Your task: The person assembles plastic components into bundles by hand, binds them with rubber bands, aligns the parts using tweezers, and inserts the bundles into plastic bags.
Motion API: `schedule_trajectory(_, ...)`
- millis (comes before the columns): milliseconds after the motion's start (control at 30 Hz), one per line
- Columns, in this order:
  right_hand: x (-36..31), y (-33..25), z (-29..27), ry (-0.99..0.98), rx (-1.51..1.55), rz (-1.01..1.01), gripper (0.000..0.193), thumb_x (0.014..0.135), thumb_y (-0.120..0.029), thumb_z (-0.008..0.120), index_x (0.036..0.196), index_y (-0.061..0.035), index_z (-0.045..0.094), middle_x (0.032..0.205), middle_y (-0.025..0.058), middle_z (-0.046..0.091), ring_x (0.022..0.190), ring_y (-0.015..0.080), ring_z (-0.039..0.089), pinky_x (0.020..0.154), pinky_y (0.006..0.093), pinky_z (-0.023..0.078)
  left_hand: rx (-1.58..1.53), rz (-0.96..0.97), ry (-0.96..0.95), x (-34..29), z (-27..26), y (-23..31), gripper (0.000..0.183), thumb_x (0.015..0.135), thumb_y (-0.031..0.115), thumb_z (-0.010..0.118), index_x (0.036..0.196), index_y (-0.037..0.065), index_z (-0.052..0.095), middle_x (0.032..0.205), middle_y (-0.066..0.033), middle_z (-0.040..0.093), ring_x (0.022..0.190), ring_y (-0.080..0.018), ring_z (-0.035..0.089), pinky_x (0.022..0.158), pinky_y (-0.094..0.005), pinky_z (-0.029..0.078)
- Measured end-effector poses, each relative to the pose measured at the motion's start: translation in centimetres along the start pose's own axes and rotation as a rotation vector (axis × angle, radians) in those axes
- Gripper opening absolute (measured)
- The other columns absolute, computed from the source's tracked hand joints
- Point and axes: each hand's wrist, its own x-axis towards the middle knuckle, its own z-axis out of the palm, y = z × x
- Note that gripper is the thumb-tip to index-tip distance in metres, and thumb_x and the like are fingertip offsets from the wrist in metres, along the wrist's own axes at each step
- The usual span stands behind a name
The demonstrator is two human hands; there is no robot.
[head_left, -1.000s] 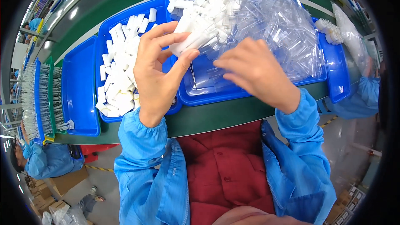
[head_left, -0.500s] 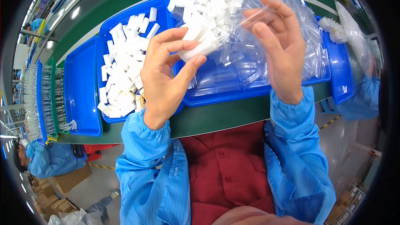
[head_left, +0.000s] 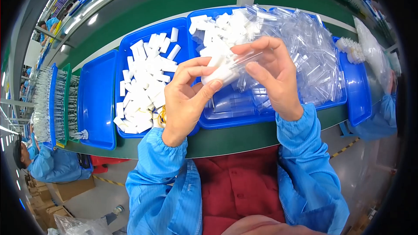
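My left hand grips a smooth white cylindrical piece between thumb and fingers, with what look like clear sleeve ends about it. Thumb and fingers of my right hand pinch a clear plastic sleeve whose end meets the white piece. Whether one is inside the other I cannot tell. Both hands are above a blue tray with white pieces at its far left and a heap of clear sleeves on its right. Left of it, short white tubes fill another blue tray.
Further left lie a blue tray and racks of upright slim parts. At right, a narrow blue tray holds white parts beside a clear bag. A co-worker in blue sits at left.
My right hand has moved left and nearer with the clear sleeve, up to the white piece in my left hand. The whole view has shifted slightly.
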Motion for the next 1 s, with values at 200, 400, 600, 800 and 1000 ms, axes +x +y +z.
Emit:
schedule_trajectory(200,-0.1,-0.4,0.1,0.049,-0.003,0.114,0.033,0.092,-0.009,0.066,0.120,-0.0012,0.053,0.109,0.0118,0.065,0.098,0.0147,0.062,0.088,0.0286,0.047,0.025,-0.044,-0.012,-0.2,0.1,0.2,0.023,0.086,0.001,0.071,0.107,-0.003,0.063,0.127,-0.0134,0.050,0.113,-0.0222,0.058,0.090,-0.0333,0.056)
schedule_trajectory(400,-0.1,-0.1,-0.2,0.092,0.028,0.202,0.029,0.091,-0.012,0.070,0.115,-0.0006,0.060,0.107,0.0089,0.065,0.093,0.0115,0.060,0.087,0.0270,0.048,0.108,-0.005,-0.015,-0.3,0.3,0.0,0.021,0.086,0.002,0.071,0.106,-0.002,0.064,0.126,-0.0127,0.052,0.108,-0.0208,0.061,0.085,-0.0311,0.057)
schedule_trajectory(600,0.1,-0.7,-0.4,0.007,0.019,0.232,0.025,0.093,-0.010,0.065,0.114,-0.0005,0.058,0.111,0.0104,0.064,0.099,0.0131,0.060,0.089,0.0285,0.048,0.113,-0.014,0.000,-0.3,0.2,0.0,0.022,0.086,0.004,0.072,0.106,-0.002,0.065,0.125,-0.0124,0.053,0.107,-0.0207,0.061,0.082,-0.0310,0.058)
schedule_trajectory(800,0.1,0.3,-1.0,-0.120,-0.068,0.002,0.023,0.094,-0.008,0.060,0.116,-0.0015,0.056,0.112,0.0113,0.064,0.105,0.0151,0.059,0.091,0.0304,0.047,0.132,-0.014,0.013,-0.2,0.3,0.2,0.021,0.086,0.004,0.072,0.105,-0.001,0.065,0.124,-0.0119,0.053,0.108,-0.0207,0.061,0.082,-0.0315,0.058)
schedule_trajectory(1000,0.1,-0.6,-1.0,-0.080,-0.154,0.180,0.022,0.094,-0.003,0.055,0.116,0.0003,0.056,0.112,0.0100,0.063,0.107,0.0156,0.058,0.094,0.0324,0.046,0.199,0.013,0.019,-0.3,0.2,-0.2,0.021,0.086,0.004,0.072,0.105,-0.001,0.065,0.124,-0.0118,0.053,0.108,-0.0210,0.061,0.083,-0.0320,0.058)
